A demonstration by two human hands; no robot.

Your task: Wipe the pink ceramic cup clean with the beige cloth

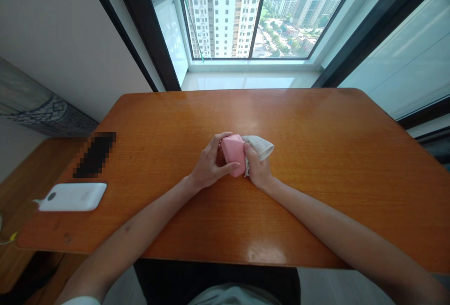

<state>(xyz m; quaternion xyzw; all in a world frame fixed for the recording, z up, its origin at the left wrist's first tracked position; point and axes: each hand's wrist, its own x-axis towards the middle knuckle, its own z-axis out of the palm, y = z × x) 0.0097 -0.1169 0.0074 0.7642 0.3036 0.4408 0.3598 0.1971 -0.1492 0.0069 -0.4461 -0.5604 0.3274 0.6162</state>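
A small pink box-like object is held just above the middle of the wooden table. My left hand is wrapped round its left side, thumb under it and fingers over the top. My right hand presses a crumpled white cloth against the object's right side, fingers closed on the cloth.
A white power bank with a cable lies near the table's left edge. Beside it is a dark, pixelated flat item. A large window lies beyond the far edge, and a lower wooden surface sits at the left.
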